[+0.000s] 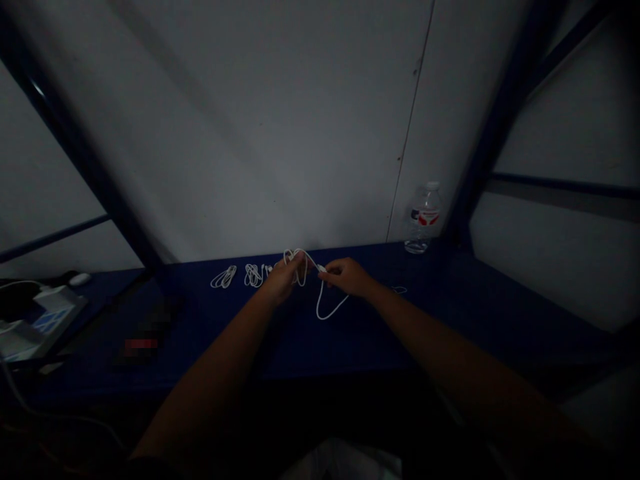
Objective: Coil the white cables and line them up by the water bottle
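My left hand (283, 279) is closed on a loosely looped white cable (327, 317) above the blue shelf. My right hand (347, 276) pinches the same cable near what looks like its plug end, and a slack loop hangs below that hand. A short stretch of cable runs between the two hands. To the left of my left hand lie a coiled white cable (223, 277) and a second coiled cable (253, 275). Part of another white cable shows right beside my left hand, which hides the rest. A thin pale loop (399, 290) lies beyond my right forearm.
A clear plastic bottle (423, 219) with a red and white label stands at the back right of the blue shelf (320, 350). White boxes (55, 300) and a cord are at the far left. Blue metal posts (75, 143) frame both sides, with a pale wall behind.
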The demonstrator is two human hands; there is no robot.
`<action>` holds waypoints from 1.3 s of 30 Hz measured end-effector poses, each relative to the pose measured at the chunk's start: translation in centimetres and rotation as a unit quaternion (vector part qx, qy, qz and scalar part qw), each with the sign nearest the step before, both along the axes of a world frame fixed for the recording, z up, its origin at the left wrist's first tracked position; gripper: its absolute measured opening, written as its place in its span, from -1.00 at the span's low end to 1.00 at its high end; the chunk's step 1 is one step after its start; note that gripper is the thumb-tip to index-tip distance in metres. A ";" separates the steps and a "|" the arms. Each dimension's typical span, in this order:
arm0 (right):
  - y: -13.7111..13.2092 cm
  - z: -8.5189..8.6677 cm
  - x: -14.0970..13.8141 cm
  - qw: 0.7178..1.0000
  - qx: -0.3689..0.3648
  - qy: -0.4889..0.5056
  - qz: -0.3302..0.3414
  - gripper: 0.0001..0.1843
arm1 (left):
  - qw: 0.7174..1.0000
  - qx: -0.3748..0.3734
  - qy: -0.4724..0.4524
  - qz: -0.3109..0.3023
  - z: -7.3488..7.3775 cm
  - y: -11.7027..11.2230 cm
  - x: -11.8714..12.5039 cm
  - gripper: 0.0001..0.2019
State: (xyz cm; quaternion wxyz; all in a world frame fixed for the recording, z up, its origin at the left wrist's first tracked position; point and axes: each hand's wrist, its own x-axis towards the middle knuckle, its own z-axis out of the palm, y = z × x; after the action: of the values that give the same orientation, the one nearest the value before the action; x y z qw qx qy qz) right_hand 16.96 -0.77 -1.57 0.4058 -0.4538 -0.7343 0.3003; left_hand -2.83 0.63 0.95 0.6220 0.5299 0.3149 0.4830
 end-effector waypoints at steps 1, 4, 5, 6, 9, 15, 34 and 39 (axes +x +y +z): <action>-0.2 0.0 -0.3 1.000 -0.004 -0.016 0.013 -0.64 | 1.000 -0.010 -0.016 -0.013 0.1 -0.1 0.1 -0.61; -0.5 -0.1 -1.2 0.997 -0.006 -0.059 0.054 -0.57 | 0.997 -0.043 -0.030 -0.065 0.4 -0.4 0.4 -0.59; -0.6 -0.2 -1.4 0.995 -0.009 -0.068 0.067 -0.55 | 0.996 -0.046 -0.031 -0.066 0.5 -0.5 0.5 -0.60; -0.7 -0.2 -1.5 0.994 -0.016 -0.074 0.077 -0.52 | 0.997 -0.042 -0.034 -0.055 0.5 -0.6 0.6 -0.61; -0.9 -0.2 -1.4 0.993 -0.036 -0.064 0.093 -0.49 | 0.999 -0.005 -0.033 0.022 0.4 -0.4 0.5 -0.65; -1.3 1.0 -0.1 0.991 -0.008 0.109 0.083 -0.51 | 0.983 0.023 0.153 0.100 0.1 0.6 -1.0 -0.70; 0.2 1.9 3.8 0.931 0.084 0.345 -0.088 -0.55 | 0.959 -0.096 0.045 -0.263 1.2 -0.8 -1.1 -0.24; -1.0 2.0 3.3 0.963 0.162 0.165 -0.135 -0.56 | 0.970 -0.096 0.014 -0.224 1.9 -0.8 -1.1 -0.06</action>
State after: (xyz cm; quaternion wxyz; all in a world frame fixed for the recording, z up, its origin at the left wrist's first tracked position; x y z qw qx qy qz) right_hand 20.21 -1.76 0.45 0.6264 -0.4214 -0.6275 0.1906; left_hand -3.93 -0.21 2.82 0.7580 0.5313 0.2413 0.2915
